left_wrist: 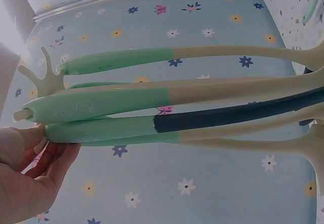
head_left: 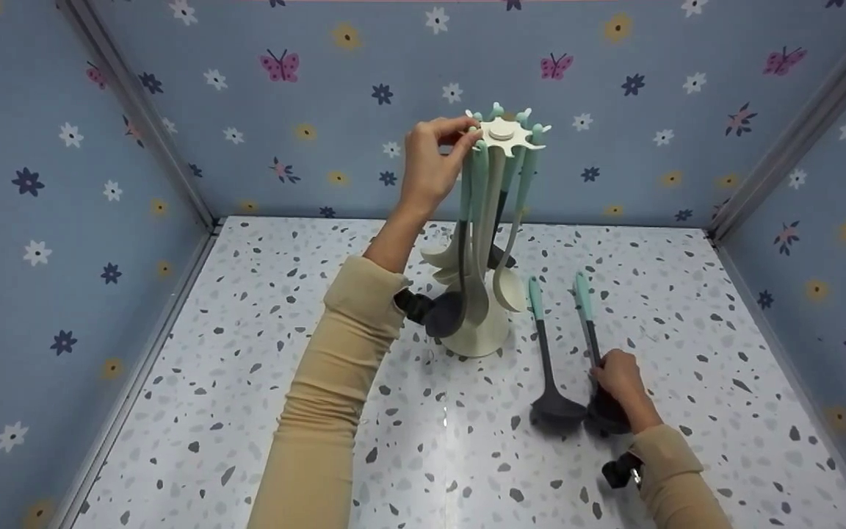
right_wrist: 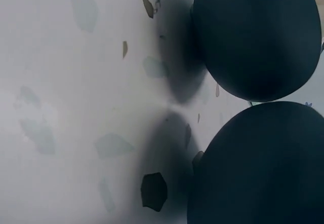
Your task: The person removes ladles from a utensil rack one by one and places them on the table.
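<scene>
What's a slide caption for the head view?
Left hand pinches a green-handled kitchen utensil on the cream stand; right hand grips another utensil on the speckled tabletop.

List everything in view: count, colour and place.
Utensil stand: one, cream, near centre.
Hanging utensils: at least five, green handles with cream or dark ends, on the stand.
Loose utensils: two, green and dark, right of the stand.
Table: one, speckled white, under the stand.
Walls: three, floral blue, left, back and right.
Metal strips: several, grey, along wall edges.
Sleeves: two, tan, on the forearms.
Wrist devices: two, black, at the sleeves.
Left hand: one, bare, at the stand's top.
Right hand: one, bare, on the rightmost loose utensil.
</scene>
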`<state>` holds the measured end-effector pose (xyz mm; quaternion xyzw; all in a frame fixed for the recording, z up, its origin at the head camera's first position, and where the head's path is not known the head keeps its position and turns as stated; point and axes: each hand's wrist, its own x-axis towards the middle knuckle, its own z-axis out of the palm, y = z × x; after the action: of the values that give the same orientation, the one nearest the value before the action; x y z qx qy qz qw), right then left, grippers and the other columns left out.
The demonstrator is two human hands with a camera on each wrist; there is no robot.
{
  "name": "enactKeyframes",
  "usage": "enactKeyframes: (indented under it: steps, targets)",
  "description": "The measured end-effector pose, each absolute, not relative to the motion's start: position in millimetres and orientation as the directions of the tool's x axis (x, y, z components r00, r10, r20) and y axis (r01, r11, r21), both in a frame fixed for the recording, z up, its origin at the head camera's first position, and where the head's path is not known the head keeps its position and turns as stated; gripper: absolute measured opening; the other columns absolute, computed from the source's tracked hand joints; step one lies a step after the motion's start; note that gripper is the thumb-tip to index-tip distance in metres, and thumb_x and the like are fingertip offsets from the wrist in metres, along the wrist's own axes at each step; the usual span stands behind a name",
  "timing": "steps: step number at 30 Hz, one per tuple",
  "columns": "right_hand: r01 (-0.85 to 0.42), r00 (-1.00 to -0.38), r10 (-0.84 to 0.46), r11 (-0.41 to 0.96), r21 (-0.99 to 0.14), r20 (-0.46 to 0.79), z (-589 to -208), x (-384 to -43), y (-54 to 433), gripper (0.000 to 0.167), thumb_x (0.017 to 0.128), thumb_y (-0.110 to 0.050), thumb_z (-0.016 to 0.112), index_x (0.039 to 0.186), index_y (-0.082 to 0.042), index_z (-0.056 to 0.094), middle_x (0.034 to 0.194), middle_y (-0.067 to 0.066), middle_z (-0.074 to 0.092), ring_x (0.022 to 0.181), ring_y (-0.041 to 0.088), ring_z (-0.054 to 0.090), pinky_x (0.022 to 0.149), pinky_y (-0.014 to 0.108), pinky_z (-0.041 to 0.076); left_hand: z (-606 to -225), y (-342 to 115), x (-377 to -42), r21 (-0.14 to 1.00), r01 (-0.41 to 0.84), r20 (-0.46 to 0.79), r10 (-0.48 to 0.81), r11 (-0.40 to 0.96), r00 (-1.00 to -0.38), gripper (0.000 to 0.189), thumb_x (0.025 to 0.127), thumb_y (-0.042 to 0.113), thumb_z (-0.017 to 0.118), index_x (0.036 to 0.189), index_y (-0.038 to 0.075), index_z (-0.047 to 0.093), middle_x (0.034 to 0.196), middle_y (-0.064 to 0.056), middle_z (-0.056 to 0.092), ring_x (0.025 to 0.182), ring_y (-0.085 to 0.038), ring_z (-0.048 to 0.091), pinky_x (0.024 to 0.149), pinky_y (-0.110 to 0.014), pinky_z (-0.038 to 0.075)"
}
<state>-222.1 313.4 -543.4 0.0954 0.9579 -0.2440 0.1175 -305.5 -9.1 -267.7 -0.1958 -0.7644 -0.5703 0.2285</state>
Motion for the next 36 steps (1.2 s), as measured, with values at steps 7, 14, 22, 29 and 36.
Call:
enactKeyframes:
  steps: [7,14,22,29,36]
  targets:
    - [0.207,-0.962,0.111,0.892,-0.402,-0.249,-538.7,-223.5,308.9,0.015,0.075,-0.005,0.063,0.069,0.009,0.058,0.06,0.012,0.054,0.052,0.02,0.047,0.049,0.033,0.043,-268.7,-9.6,-304.1,0.762,0.586,0.599,0.043,0.276,-0.8,0.019,0.085,0.011,0.06,0.096,-0.002,0.067,0.09,-0.011,0.063,0.079,-0.015,0.058,0.066,-0.022,0.049]
    - [0.193,-0.961,0.098,0.906,-0.377,-0.257,-538.0,-227.5,306.9,0.017,0.073,-0.003,0.064,0.075,0.009,0.052,0.067,0.014,0.051,0.058,0.023,0.044,0.056,0.036,0.043,-267.7,-9.5,-303.3,0.763,0.58,0.595,0.041,0.284,-0.803,0.019,0.085,0.011,0.06,0.096,-0.002,0.067,0.091,-0.011,0.063,0.079,-0.015,0.058,0.066,-0.02,0.049]
    - [0.204,-0.946,0.092,0.914,-0.352,-0.31,-536.7,-231.8,308.1,0.021,0.074,-0.005,0.064,0.079,0.009,0.05,0.07,0.014,0.048,0.061,0.024,0.045,0.057,0.035,0.044,-266.3,-8.7,-303.8,0.785,0.556,0.567,0.044,0.274,-0.822,0.019,0.085,0.011,0.06,0.097,-0.001,0.067,0.092,-0.011,0.063,0.08,-0.015,0.057,0.067,-0.019,0.048]
    - [0.212,-0.934,0.08,0.909,-0.359,-0.348,-533.7,-232.2,308.8,0.018,0.072,-0.003,0.061,0.08,0.008,0.049,0.071,0.014,0.047,0.063,0.026,0.047,0.056,0.033,0.044,-266.3,-9.1,-304.4,0.776,0.565,0.578,0.043,0.281,-0.815,0.019,0.084,0.011,0.06,0.096,-0.001,0.067,0.091,-0.011,0.063,0.079,-0.015,0.058,0.067,-0.019,0.048]
    - [0.234,-0.916,0.099,0.919,-0.317,-0.389,-532.6,-231.5,305.8,0.016,0.077,-0.006,0.062,0.073,0.006,0.052,0.067,0.014,0.05,0.056,0.024,0.051,0.048,0.031,0.045,-267.3,-9.2,-304.4,0.768,0.563,0.58,0.04,0.307,-0.813,0.019,0.085,0.013,0.06,0.097,0.0,0.067,0.09,-0.01,0.063,0.079,-0.015,0.057,0.066,-0.022,0.049]
